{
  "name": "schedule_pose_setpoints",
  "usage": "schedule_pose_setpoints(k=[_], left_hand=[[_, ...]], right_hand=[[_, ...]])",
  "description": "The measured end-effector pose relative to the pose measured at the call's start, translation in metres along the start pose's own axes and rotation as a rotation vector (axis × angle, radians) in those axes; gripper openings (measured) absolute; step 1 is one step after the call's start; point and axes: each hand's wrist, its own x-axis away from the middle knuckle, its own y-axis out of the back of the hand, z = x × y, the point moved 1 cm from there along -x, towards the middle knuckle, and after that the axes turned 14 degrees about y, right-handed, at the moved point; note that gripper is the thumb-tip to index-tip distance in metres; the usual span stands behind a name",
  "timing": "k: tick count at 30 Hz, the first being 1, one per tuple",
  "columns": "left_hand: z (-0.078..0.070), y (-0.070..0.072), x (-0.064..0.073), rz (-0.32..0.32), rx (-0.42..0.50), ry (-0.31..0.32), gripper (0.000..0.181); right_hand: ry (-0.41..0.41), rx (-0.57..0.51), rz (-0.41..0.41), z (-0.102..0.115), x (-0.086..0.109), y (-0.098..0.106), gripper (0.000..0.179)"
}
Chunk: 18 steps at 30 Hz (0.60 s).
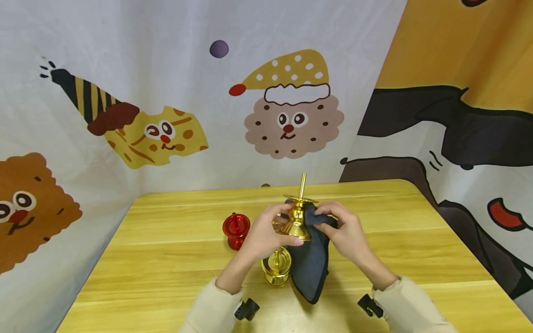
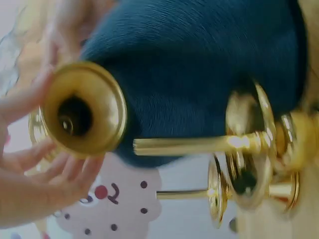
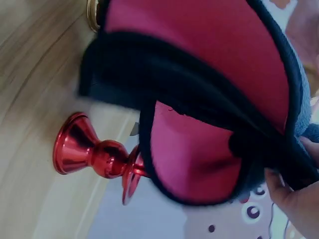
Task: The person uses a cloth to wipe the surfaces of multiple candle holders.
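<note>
My left hand [image 1: 264, 233] grips a gold candlestick [image 1: 296, 215] by its base and stem, its thin rod pointing up above a round dish. The left wrist view looks into the hollow underside of its base [image 2: 82, 109]. Close beside it, my right hand [image 1: 347, 231] pinches a blue-grey cloth [image 1: 310, 266] with black edging, bunched against the candlestick's stem. The cloth's lower part hangs to a point. Its pink-red reverse side [image 3: 194, 149] shows in the right wrist view.
Below my left hand stands a gold candlestick [image 1: 276, 268]; another, farther gold candlestick [image 2: 217, 194] appears in the left wrist view. Left of the hand is a red candlestick [image 1: 236, 229]. The right wrist view has a red candlestick [image 3: 107, 157] beside the cloth. Behind the wooden table [image 1: 166, 268] hangs a printed curtain [image 1: 175, 60].
</note>
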Motion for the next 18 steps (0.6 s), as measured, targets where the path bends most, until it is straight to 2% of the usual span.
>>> schedule_pose_setpoints(k=[2, 3, 5, 7, 8, 12, 14, 16, 18], left_hand=[[-0.002, -0.005, 0.001, -0.113, -0.171, -0.033, 0.071], [-0.002, -0.007, 0.002, -0.148, -0.227, -0.046, 0.071], [-0.002, -0.009, 0.002, -0.152, -0.244, -0.043, 0.071], [-0.001, -0.007, 0.001, -0.085, -0.152, -0.013, 0.070], [0.000, -0.005, 0.001, -0.030, -0.075, 0.002, 0.069], [0.003, 0.004, 0.000, 0.221, 0.269, 0.064, 0.068], [0.003, 0.006, 0.001, 0.297, 0.362, 0.066, 0.068], [0.003, 0.005, 0.000, 0.291, 0.360, 0.063, 0.068], [0.003, 0.002, 0.000, 0.220, 0.292, 0.062, 0.068]], right_hand=[[0.033, 0.086, 0.008, 0.002, 0.000, -0.002, 0.030], [0.057, 0.128, 0.012, 0.003, 0.000, -0.003, 0.031], [0.098, 0.190, 0.014, 0.005, -0.001, -0.004, 0.031], [0.131, 0.208, 0.006, 0.007, -0.001, -0.003, 0.032], [0.138, 0.194, -0.002, 0.007, -0.001, -0.002, 0.033], [0.103, 0.042, -0.041, 0.007, -0.003, 0.004, 0.033], [0.070, -0.033, -0.055, 0.007, -0.005, 0.006, 0.033], [0.049, -0.070, -0.055, 0.007, -0.006, 0.007, 0.032], [0.050, -0.050, -0.041, 0.008, -0.007, 0.006, 0.031]])
